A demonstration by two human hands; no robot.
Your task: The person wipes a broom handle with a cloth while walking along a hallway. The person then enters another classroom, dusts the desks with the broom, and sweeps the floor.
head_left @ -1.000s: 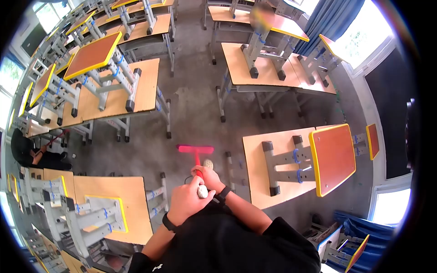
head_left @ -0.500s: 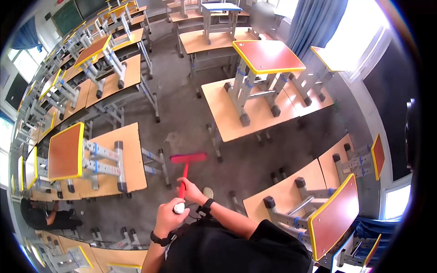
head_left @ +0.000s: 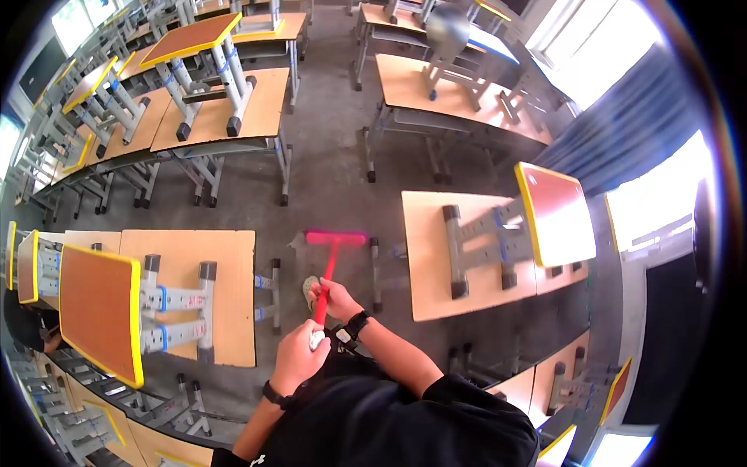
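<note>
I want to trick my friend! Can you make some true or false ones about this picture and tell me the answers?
1. The left hand and the right hand both hold the red tool. True.
2. The right hand is at the tool's white end. False: the left hand is; the right hand grips nearer the wide head.
3. There is a dark band on each wrist. True.
4. The curtain is bright yellow. False: the curtain is blue.
5. A stool stands on a desk. True.

Right hand (head_left: 338, 301) partly hides red handle (head_left: 331, 265) (and a shoe (head_left: 309, 290)).
</note>
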